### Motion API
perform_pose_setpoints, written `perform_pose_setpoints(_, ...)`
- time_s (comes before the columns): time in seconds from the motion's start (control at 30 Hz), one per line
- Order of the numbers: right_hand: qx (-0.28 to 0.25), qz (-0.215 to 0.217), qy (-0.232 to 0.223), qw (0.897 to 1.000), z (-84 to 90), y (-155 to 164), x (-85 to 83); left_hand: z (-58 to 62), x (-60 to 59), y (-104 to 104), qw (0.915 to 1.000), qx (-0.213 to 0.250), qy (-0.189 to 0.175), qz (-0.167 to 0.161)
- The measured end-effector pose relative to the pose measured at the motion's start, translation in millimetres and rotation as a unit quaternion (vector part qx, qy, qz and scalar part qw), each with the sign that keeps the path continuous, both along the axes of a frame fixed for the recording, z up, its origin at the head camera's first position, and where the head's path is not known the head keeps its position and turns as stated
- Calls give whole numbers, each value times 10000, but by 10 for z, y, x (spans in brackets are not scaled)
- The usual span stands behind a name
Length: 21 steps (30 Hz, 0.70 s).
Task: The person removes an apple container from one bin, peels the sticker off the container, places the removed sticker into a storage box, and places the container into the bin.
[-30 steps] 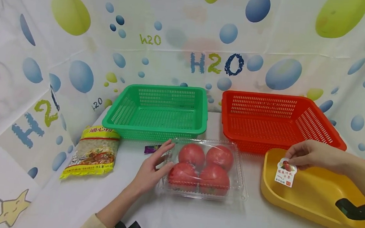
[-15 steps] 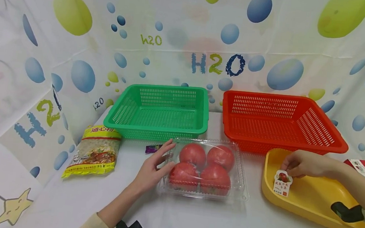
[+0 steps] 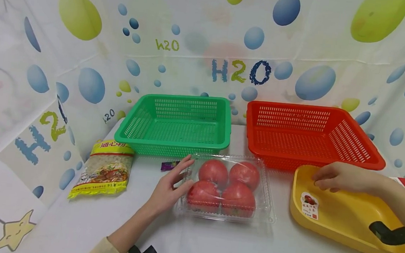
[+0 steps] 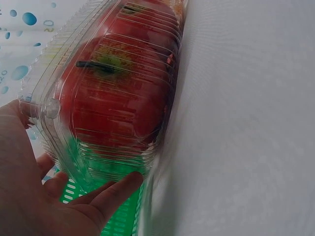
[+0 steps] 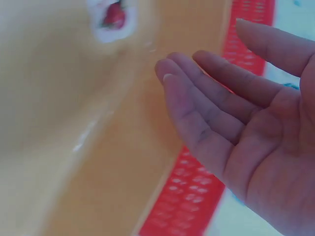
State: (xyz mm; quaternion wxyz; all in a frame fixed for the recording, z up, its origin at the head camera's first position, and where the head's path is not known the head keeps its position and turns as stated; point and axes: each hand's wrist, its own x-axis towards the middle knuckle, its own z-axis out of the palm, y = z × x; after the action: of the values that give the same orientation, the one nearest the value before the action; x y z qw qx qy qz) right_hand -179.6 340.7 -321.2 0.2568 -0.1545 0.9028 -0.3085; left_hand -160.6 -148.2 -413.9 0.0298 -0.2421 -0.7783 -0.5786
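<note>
A small white label with a fruit picture (image 3: 309, 206) lies inside the yellow tray (image 3: 355, 214), near its left end. The right hand (image 3: 342, 179) is over the tray, just beside the label and farther from the person; the two are apart. That hand holds nothing, its fingers loosely bent with the thumb clear of them.

The left hand (image 3: 168, 190), thumb and fingers spread, touches the left side of a clear plastic box (image 3: 262, 208) in which four red apples (image 3: 238, 198) sit. The box stands on the white-covered table (image 3: 221, 246) between the left hand and the tray, so the label is well apart from that hand.

Behind the box stands a green basket (image 3: 179, 145); behind the tray, a red basket (image 3: 308, 160). A small purple packet (image 3: 169, 166) lies near the left hand's fingertips, with a yellow-ended food bag (image 3: 106, 170) farther left.
</note>
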Motion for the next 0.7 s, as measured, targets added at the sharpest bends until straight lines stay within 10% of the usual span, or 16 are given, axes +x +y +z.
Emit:
perform_pose_setpoints(0.33, -310, -329, 1014, 9938, 234, -375, 71, 4, -15, 9, 10000, -93, -3, -3)
perform_pose_setpoints(0.7, -1212, -513, 1311, 9826, 45, -937, 232, 5, 3, -32, 9999, -80, 50, 103)
